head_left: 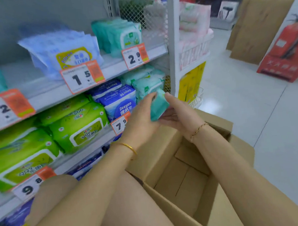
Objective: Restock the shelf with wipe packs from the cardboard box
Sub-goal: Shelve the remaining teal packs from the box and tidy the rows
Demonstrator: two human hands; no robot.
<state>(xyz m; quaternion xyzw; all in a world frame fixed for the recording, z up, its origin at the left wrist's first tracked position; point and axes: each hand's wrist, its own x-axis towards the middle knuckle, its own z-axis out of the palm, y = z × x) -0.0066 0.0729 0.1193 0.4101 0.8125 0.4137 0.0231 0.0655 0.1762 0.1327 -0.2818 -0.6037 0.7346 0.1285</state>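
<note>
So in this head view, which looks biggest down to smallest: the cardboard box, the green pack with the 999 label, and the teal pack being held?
1. cardboard box
2. green pack
3. teal pack, clearly smallest

Bright even light, blurred, warped edges

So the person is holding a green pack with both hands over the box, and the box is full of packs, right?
Not quite. The head view shows both hands, left and right, on the green pack, but the box looks empty inside.
</note>
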